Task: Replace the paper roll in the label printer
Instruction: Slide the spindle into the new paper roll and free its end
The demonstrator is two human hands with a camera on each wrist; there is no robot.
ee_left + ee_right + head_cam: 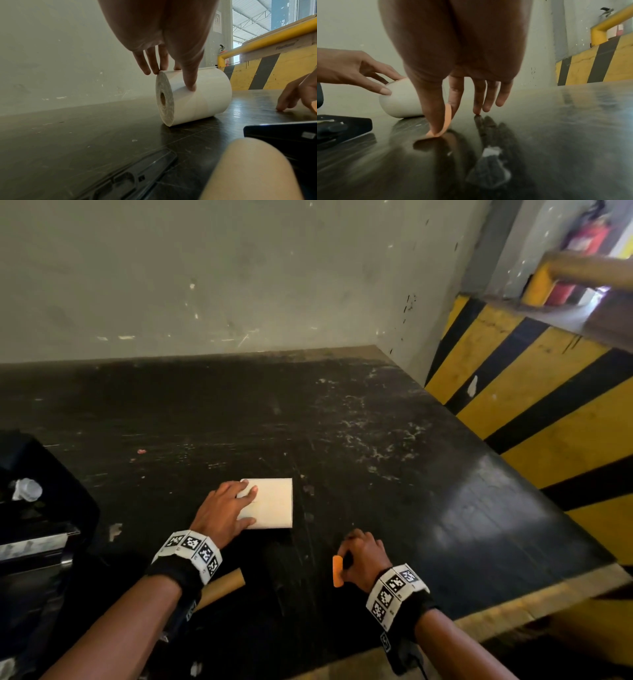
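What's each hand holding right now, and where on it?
Left hand grips the paper roll across its curved face. Right hand pinches the orange strip by its upper part, thumb against forefinger.

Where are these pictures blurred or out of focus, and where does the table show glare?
Head view: glare on the table at right; the yellow rail at top right is blurred. Left wrist view: paper roll sharp, near cardboard tube out of focus. Right wrist view: table smeared, mirroring the right hand.

The cylindrical paper roll (272, 503) is white, the small strip (337, 571) orange, the scuffed tabletop (376, 440) black; the barrier wall (534, 419) at right bears yellow-and-black diagonal stripes.
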